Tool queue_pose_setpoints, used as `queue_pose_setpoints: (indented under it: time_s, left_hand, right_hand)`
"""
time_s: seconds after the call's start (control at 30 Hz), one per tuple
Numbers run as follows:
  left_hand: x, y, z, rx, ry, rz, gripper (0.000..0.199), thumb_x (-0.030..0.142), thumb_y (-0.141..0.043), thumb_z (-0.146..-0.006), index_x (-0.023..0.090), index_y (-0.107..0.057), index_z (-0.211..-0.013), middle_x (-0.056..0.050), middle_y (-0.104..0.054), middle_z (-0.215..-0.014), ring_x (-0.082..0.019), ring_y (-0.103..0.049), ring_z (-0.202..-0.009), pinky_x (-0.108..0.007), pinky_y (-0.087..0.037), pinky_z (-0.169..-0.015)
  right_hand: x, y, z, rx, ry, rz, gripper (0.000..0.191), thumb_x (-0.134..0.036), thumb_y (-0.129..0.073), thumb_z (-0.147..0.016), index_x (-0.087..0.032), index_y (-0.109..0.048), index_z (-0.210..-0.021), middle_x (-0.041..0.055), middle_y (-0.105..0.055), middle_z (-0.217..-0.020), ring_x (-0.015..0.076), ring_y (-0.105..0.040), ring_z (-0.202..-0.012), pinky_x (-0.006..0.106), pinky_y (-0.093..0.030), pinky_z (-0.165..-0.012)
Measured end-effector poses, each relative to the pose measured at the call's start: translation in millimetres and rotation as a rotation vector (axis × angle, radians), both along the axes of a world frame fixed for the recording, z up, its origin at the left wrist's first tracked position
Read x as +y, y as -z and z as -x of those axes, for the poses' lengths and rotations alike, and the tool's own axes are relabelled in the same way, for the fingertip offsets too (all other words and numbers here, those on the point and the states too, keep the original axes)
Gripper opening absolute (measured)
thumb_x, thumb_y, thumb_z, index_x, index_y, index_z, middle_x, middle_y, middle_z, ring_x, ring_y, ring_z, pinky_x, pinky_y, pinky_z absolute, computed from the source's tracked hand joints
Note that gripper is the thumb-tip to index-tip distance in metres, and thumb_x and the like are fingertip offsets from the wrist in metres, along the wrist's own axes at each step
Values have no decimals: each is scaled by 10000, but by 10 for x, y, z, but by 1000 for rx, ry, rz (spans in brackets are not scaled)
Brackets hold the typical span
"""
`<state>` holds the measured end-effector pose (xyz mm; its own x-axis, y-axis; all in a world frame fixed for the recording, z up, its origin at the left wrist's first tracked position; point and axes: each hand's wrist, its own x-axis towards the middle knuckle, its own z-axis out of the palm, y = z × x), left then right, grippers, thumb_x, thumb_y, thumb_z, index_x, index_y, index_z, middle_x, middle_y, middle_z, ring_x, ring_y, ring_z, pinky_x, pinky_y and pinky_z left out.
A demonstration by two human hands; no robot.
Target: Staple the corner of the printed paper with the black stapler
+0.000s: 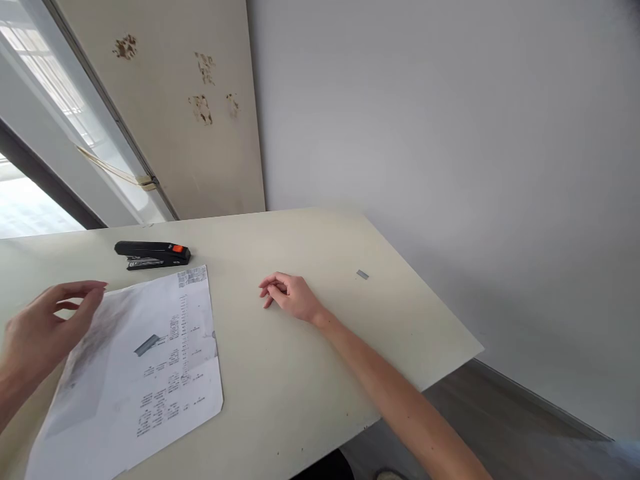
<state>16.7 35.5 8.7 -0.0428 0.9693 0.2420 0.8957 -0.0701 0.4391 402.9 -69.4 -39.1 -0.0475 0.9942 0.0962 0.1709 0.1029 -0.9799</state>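
Observation:
My left hand (53,323) is over the upper left corner of the printed paper (117,393). Its thumb and index fingertips meet in a pinch, and anything between them is too small to make out. A grey strip of staples (147,345) lies on the paper. Just beyond the paper's top edge, a black stapler (153,255) with an orange patch rests on its base. My right hand (293,297) is at the middle of the table, right of the paper, fingers loosely bent and apart with nothing visible in them.
Another short grey staple strip (363,274) lies on the white table (280,393) toward its right edge. Behind stand a grey wall (425,133) and a stained cream panel (200,160). A window with a hanging cord (110,169) is at the left.

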Motion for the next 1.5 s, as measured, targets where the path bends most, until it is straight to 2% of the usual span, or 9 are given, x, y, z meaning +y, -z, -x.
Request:
queue_pose_setpoints:
  time_s: [0.27, 0.7, 0.87, 0.97, 1.07, 1.13, 1.23, 1.37, 1.5]
  left_hand:
    - [-79, -191, -240, -120, 72, -29, 371, 516, -577, -877, 228, -693, -1082, -40, -734, -1151, -229, -640, -970, -295, -521, -764]
    - [-10, -15, -265, -161, 201, -138, 329, 481, -507, -953, 223, -693, -1037, -84, -740, -1142, -244, -645, -994, -305, -529, -717]
    - [87, 56, -201, -74, 219, -270, 353, 470, -493, -985, 213, -654, -1166, -140, -643, -1279, -307, -589, -1173, -422, -530, -930]
    - [303, 30, -191, 107, 297, -373, 469, 490, -489, -1002, 196, -556, -1362, -185, -524, -1469, -367, -445, -1376, -546, -387, -1130]
    - [608, -53, -210, 235, 489, -197, 518, 519, -496, -989, 210, -530, -1403, -175, -542, -1510, -390, -393, -1445, -582, -289, -1179]
    - [793, -116, -230, 260, 551, -102, 452, 542, -556, -940, 223, -628, -1253, -151, -697, -1293, -377, -553, -1298, -536, -360, -1126]
    - [934, -204, -279, 265, 575, -34, 382, 562, -584, -911, 228, -675, -1071, -110, -762, -1036, -324, -684, -967, -463, -466, -965]
    - [770, -344, -469, 238, 554, -51, 446, 596, -500, -967, 207, -650, -1128, -124, -748, -1066, -316, -681, -933, -416, -486, -836]
    - [261, -466, -904, 198, 598, -71, 468, 644, -496, -987, 239, -621, -1186, -85, -743, -1096, -272, -689, -901, -371, -498, -767]
  right_hand:
    - [-26, 44, 41, -24, 6, -5, 171, -320, -555, -990, -206, -680, -1010, 38, -762, -942, 145, -760, -721, 303, -573, -767]
    - [-80, 114, 119, -48, -6, -5, 256, -413, -529, -1007, -203, -676, -1012, 50, -752, -930, 186, -765, -744, 354, -569, -792]
    - [-94, 115, 131, -59, 3, 12, 248, -418, -535, -1004, -216, -678, -1003, 49, -749, -943, 199, -769, -765, 365, -565, -793]
    - [-100, 112, 135, -55, 5, 23, 251, -429, -539, -1001, -220, -678, -1001, 46, -746, -943, 199, -766, -762, 372, -564, -808]
    - [-106, 96, 138, -51, 7, 28, 260, -450, -549, -994, -225, -680, -995, 45, -748, -942, 201, -764, -758, 372, -565, -797]
    - [-111, 81, 137, -47, 9, 29, 263, -460, -558, -988, -227, -682, -992, 44, -751, -940, 203, -764, -759, 371, -567, -787]
    - [-119, 72, 132, -29, 8, 26, 268, -466, -568, -984, -224, -686, -992, 46, -753, -941, 201, -761, -756, 372, -567, -787]
    - [-113, 98, 104, 28, 27, 9, 292, -488, -575, -982, -221, -693, -1002, 58, -758, -961, 205, -751, -761, 379, -571, -794]
    - [-78, 145, 4, 93, 158, -26, 323, -529, -573, -971, -224, -672, -1004, 72, -745, -953, 212, -720, -789, 397, -571, -834]
